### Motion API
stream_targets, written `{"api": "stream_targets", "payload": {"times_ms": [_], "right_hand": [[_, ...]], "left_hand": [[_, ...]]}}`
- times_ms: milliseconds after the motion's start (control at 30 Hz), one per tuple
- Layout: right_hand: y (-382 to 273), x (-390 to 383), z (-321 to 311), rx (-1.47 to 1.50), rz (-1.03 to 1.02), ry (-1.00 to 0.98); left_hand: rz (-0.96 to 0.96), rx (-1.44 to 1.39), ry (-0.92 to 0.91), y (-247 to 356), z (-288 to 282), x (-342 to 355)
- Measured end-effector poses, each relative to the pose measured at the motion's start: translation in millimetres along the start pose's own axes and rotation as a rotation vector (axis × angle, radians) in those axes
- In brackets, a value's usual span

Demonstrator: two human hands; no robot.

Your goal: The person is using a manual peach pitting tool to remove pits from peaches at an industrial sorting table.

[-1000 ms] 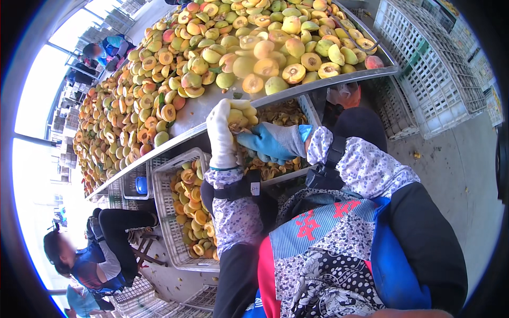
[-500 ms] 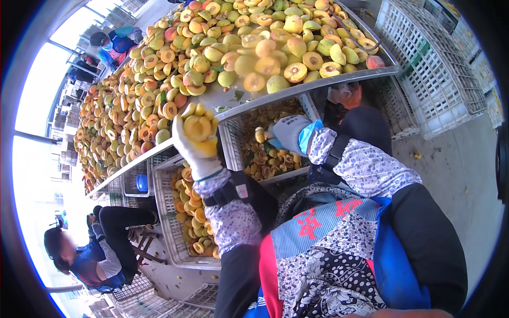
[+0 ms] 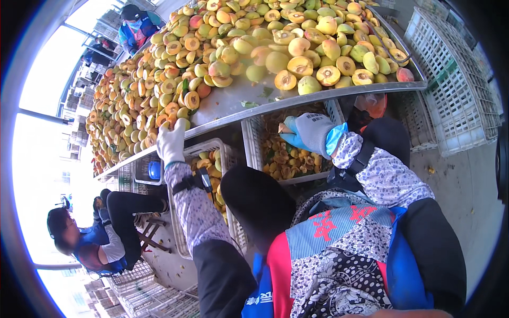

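Note:
My left hand (image 3: 171,142), in a white glove with a yellow palm, reaches to the rim of the metal table (image 3: 220,100). Its fingers are apart at the edge of a heap of peach halves (image 3: 154,90); the fingertips are partly hidden, and I make out no fruit held. My right hand (image 3: 310,132), in a grey and blue glove, is closed over a crate of pits and scraps (image 3: 252,143). A small brownish end (image 3: 282,128) pokes out of its fist; the rest is hidden. Under my left forearm stands a white crate of peach halves (image 3: 228,156).
Stacked white plastic crates (image 3: 450,85) stand at the right. A blue object (image 3: 154,170) sits in a tray under the table. One person (image 3: 93,238) sits at the lower left; another (image 3: 138,29) works at the table's far left. My knees (image 3: 257,204) flank the pit crate.
My left hand has moved left to the table rim, and the peach half it held no longer shows in it. My right hand stays over the pit crate, turned slightly. The view has shifted.

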State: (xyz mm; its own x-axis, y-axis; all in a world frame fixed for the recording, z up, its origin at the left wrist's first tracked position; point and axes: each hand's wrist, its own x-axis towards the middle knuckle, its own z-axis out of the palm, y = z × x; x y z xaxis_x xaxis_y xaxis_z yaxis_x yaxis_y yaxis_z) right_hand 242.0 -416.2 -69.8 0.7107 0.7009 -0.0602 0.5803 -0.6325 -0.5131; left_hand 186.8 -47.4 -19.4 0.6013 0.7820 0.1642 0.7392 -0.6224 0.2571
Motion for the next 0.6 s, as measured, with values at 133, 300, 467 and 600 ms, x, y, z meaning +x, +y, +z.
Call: {"api": "stream_targets", "payload": {"times_ms": [133, 300, 467, 600], "right_hand": [[-5, 5, 3, 0.039, -0.027, 0.009], [-2, 12, 7, 0.159, -0.068, 0.111], [-20, 17, 8, 0.416, -0.201, 0.451], [-32, 20, -1, 0.592, -0.326, 0.567]], "left_hand": [[0.019, 0.204, -0.142, 12, 27, 28], [0.267, -0.052, -0.099, 45, 27, 5], [0.197, -1.617, -0.719, 74, -2, -46], [0.292, -1.802, -0.957, 108, -14, -94]]}}
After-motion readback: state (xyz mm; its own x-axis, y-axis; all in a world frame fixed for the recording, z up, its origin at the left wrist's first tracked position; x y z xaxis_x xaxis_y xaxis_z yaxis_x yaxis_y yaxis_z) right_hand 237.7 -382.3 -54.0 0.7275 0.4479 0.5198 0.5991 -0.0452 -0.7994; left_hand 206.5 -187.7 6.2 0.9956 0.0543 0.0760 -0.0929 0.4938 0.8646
